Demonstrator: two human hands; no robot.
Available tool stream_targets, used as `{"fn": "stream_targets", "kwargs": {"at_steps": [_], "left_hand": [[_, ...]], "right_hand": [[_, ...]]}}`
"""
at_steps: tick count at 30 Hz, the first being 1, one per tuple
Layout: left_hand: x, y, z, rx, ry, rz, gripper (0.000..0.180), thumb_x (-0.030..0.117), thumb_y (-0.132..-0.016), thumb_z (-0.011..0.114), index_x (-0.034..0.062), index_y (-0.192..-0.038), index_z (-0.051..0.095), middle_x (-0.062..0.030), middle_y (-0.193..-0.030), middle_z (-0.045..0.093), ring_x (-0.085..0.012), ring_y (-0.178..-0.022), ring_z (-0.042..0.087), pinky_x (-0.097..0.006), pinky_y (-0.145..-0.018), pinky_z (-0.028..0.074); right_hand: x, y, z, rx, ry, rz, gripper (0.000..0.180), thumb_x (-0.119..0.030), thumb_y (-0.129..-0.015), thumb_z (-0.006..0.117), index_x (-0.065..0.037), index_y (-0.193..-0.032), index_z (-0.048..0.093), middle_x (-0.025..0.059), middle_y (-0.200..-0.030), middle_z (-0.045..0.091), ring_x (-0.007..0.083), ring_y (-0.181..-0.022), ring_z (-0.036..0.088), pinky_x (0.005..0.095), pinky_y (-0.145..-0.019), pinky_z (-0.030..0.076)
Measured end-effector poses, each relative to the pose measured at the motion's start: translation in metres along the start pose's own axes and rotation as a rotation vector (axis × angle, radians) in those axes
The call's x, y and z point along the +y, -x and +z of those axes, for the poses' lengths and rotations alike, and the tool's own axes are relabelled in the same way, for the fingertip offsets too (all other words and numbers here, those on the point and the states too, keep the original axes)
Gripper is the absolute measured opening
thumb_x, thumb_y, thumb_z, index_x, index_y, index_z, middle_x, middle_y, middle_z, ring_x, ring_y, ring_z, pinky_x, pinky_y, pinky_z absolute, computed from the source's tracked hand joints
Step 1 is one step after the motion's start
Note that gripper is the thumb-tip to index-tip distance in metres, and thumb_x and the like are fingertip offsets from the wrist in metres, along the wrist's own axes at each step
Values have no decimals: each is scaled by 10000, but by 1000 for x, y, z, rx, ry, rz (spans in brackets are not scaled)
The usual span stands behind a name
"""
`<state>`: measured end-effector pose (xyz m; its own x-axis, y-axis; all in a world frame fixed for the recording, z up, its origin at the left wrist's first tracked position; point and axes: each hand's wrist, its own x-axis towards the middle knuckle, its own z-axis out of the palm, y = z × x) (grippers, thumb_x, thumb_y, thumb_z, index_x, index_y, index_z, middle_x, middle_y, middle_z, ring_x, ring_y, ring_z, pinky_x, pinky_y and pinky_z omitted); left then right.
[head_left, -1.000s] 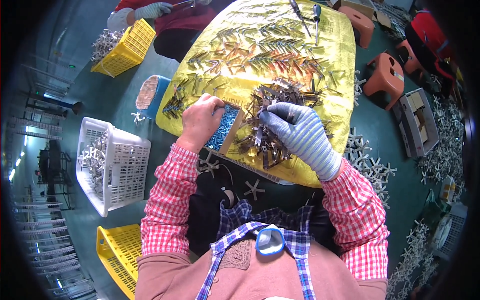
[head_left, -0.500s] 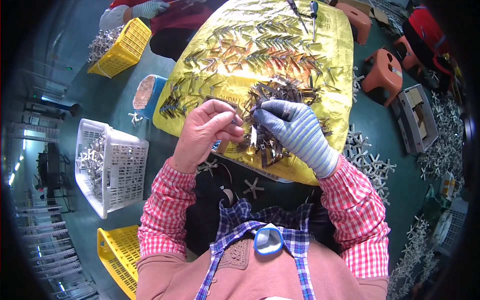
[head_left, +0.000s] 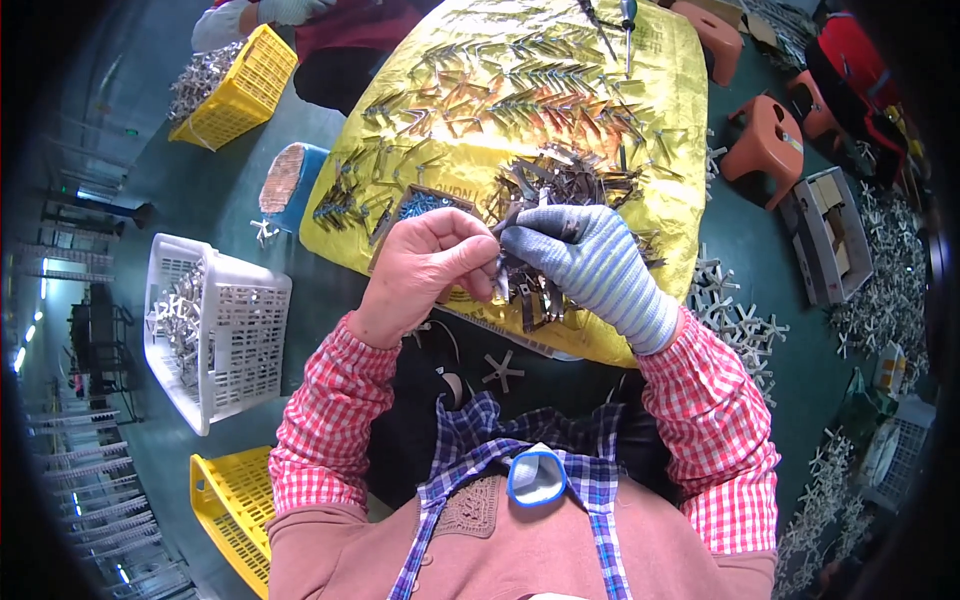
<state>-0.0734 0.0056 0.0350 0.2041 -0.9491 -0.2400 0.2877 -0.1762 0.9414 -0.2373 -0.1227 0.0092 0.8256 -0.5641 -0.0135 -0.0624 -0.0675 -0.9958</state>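
My left hand (head_left: 430, 262) is bare, its thumb and fingertips pinched together on something too small to make out. Right beside it, my right hand (head_left: 590, 262), in a striped grey-blue glove, grips a dark metal strip (head_left: 507, 222) between thumb and fingers. The fingertips of both hands meet at this strip. Behind my left hand stands a small box (head_left: 408, 192) of blue screws (head_left: 425, 204), partly hidden by the hand. A pile of loose metal strips (head_left: 555, 182) lies behind and beneath my right hand.
Rows of V-shaped metal pieces (head_left: 550, 78) cover the yellow sheet (head_left: 680, 100), with a screwdriver (head_left: 629, 30) at its far edge. A white basket (head_left: 250, 340) and yellow crate (head_left: 262, 85) stand left. Orange stools (head_left: 765, 150) stand right. Another person's gloved hand (head_left: 290, 10) shows far left.
My left hand has moved slightly right, up to the strip in my right hand. The box of blue screws now shows more behind it. My right hand has barely moved.
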Motion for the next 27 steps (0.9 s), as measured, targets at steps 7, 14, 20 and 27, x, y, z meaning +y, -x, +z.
{"fn": "stream_targets", "kwargs": {"at_steps": [7,14,20,27], "left_hand": [[-3,-1,4,16,-73,-46,109,72,-922,639,-26,-962,614,-61,-783,651,-102,-632,628,-231,-619,538],[-11,-7,9,96,-79,-13,121,90,-943,613,-19,-994,598,-34,-837,630,-88,-720,627,-214,-641,534],[-15,12,20,-89,-945,61,75,40,-791,693,18,-829,632,-71,-762,606,-130,-704,643,-293,-620,511],[-28,27,-2,-108,-1454,233,100,124,-745,701,56,-759,629,-91,-726,620,-282,-705,640,-365,-623,503]], "right_hand": [[-2,3,1,2,55,19,280,-278,-875,663,-26,-984,722,92,-761,717,120,-644,664,293,-591,527],[19,-9,1,144,-58,27,268,-271,-865,676,-34,-979,725,85,-786,725,119,-694,667,285,-655,531],[-1,-8,-19,243,-230,5,174,-158,-871,691,-12,-961,719,17,-781,712,45,-673,603,235,-616,501],[-4,4,-21,150,-176,44,232,-186,-869,707,10,-994,707,12,-798,705,43,-703,607,230,-637,508]]}}
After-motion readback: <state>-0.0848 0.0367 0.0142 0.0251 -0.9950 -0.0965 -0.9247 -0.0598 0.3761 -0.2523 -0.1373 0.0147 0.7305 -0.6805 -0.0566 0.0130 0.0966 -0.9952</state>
